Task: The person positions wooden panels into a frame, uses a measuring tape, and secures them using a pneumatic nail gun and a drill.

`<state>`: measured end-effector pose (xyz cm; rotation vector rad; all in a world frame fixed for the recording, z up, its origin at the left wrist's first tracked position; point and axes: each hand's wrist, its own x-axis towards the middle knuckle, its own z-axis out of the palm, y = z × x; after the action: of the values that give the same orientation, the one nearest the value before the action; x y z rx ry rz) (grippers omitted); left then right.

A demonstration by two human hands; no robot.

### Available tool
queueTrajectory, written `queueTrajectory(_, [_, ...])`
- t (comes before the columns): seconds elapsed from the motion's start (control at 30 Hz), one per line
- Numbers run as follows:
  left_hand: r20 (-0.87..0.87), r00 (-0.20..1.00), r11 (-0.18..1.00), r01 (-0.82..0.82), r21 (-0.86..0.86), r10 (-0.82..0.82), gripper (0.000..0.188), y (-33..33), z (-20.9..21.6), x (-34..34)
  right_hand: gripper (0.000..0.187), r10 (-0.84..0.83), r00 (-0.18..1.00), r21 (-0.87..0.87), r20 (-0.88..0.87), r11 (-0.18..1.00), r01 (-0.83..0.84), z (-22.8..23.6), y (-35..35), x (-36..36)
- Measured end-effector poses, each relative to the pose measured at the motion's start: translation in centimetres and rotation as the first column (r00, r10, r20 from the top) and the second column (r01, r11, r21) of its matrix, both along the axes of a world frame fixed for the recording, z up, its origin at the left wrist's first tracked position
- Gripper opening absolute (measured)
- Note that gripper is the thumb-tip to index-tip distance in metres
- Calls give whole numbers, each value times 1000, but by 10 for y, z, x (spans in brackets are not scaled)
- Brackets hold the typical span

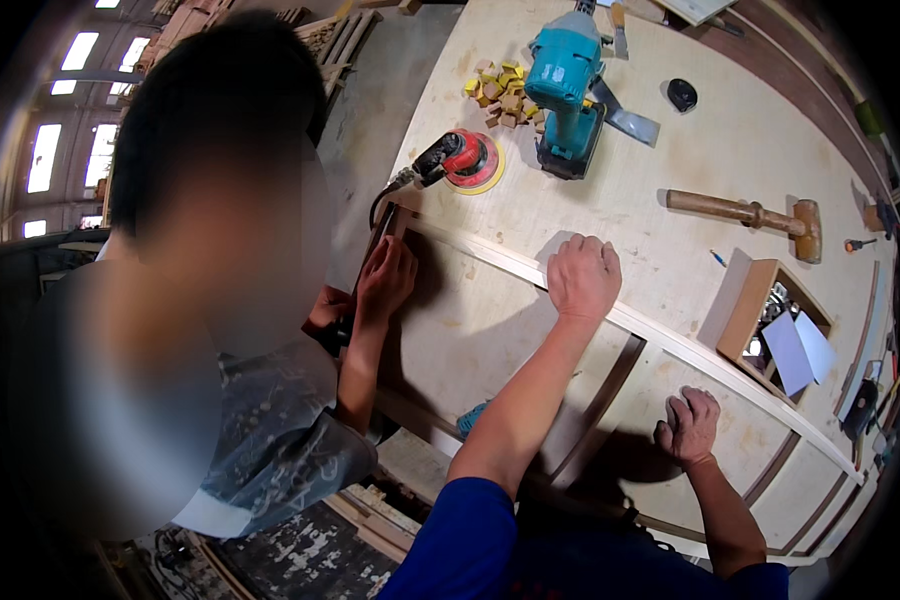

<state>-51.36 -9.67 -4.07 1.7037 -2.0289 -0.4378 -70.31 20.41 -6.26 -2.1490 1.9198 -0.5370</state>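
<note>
My left hand reaches across to the far rail of a wooden frame lying on the pale worktable. Its fingers are curled over the rail and closed on it. Nearer and to the right, my right hand hovers inside the frame between two cross rails, fingers bent but apart, holding nothing. At the frame's left end, a co-worker's hand is at the dark corner, and their other hand is beside a dark object I cannot make out. Part of a teal tool shows beside my left forearm.
Beyond the frame are a red sander, a teal cordless power tool, small wood blocks, a scraper blade and a black round object. A mallet and a wooden box of hardware lie at right.
</note>
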Motion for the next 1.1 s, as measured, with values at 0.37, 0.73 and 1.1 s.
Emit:
queueTrajectory(0.37, [-38,999,999,-18,-51,16,13,0,-4,-1,45,-6,1000,-38,-17,999,5,-10,-4,1])
queueTrajectory(0.73, [-30,999,987,-34,-157,29,12,3,-11,-3,51,2,1000,-17,30,1000,-2,-4,-1,0])
queueTrajectory(1.1, [61,997,995,-49,-91,54,20,5,-1,-11,47,-15,999,5,-43,1000,15,17,-7,-4])
